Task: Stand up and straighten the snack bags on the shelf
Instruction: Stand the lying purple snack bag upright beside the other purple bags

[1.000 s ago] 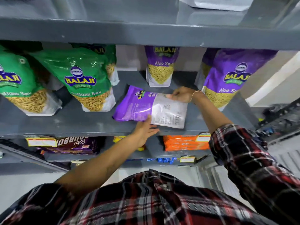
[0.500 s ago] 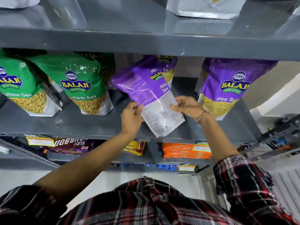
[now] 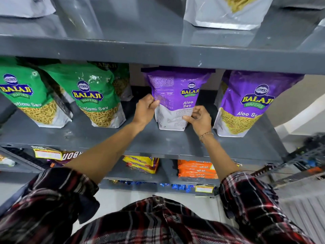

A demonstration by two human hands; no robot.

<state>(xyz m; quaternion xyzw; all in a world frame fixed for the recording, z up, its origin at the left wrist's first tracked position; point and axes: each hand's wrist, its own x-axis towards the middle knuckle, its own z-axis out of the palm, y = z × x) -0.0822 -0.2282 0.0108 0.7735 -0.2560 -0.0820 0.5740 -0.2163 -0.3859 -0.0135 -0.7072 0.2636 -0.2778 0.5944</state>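
Both hands, left hand point(image 3: 146, 110) and right hand point(image 3: 199, 118), clamp the purple Aloo Sev bag point(image 3: 175, 95) at its sides. Flat a second ago, it now stands upright on the shelf point(image 3: 105, 138), though back-side out, so turning may remain

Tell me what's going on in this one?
A person is tidying snack bags on a grey shelf. Both hands hold a purple Aloo Sev bag upright, back panel facing out: left hand on its left edge, right hand at its lower right. Neighbouring green Ratlami Sev bags already stand.
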